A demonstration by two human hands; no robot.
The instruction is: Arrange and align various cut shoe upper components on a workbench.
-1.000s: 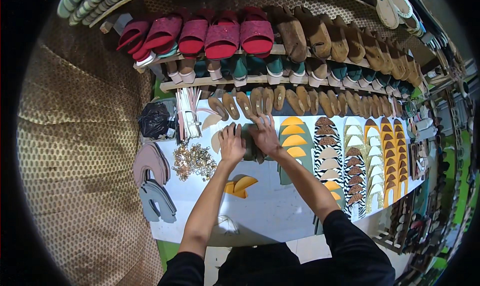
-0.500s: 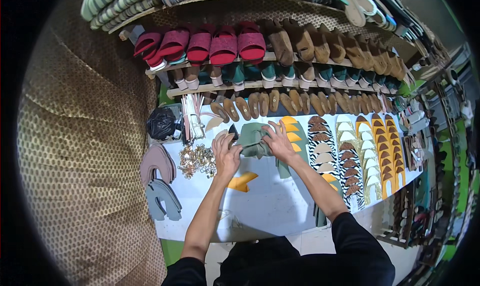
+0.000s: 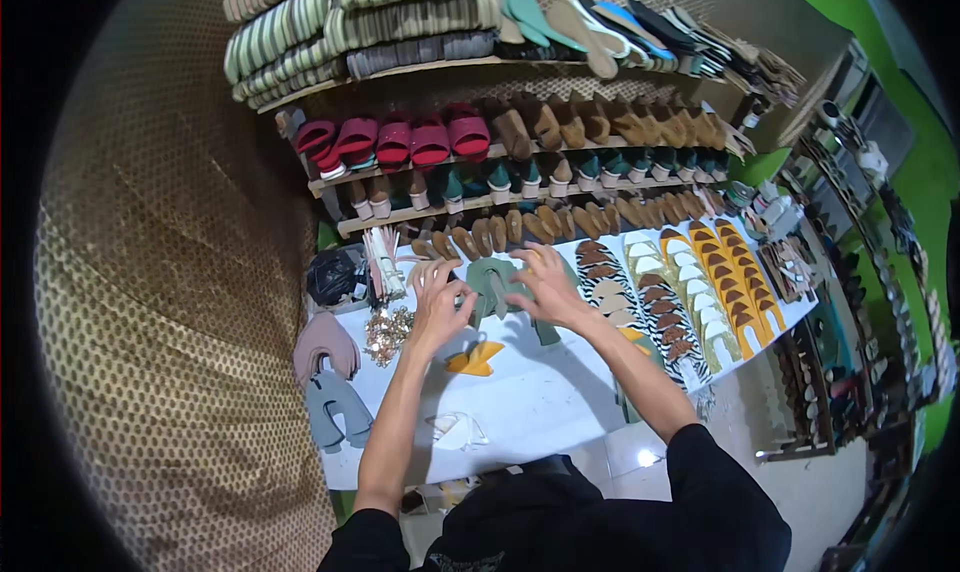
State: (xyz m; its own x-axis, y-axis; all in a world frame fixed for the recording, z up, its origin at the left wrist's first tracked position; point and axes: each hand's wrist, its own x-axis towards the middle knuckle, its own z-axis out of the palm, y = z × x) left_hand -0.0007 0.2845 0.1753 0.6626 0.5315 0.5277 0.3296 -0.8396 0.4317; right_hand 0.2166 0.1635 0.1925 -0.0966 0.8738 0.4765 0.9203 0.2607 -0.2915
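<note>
A green U-shaped shoe-upper piece [image 3: 486, 272] lies on the white-covered table between my hands. My left hand [image 3: 440, 307] is at its left side, fingers bent and apart. At its right side is my right hand [image 3: 550, 290], fingers spread, with the thumb toward the piece. Neither hand grips it; whether fingertips touch it I cannot tell. Just nearer than the green piece lies a folded orange-yellow piece [image 3: 474, 359]. More green material [image 3: 545, 332] lies partly hidden under my right hand and forearm.
Left of my hands are shiny metal buckles [image 3: 386, 334], pale strips [image 3: 383, 257], a black bag [image 3: 335, 275] and stacked pink [image 3: 326, 342] and grey [image 3: 335, 410] U-shaped pieces. Rows of cut pieces [image 3: 708, 317] cover the right side. Shelves behind carry red slippers [image 3: 430, 140] and brown shoe lasts [image 3: 630, 127].
The green piece went from bunched up in my hands to lying spread in a U shape. Both hands have loosened and moved apart from it. The view has tilted up, showing more shelf.
</note>
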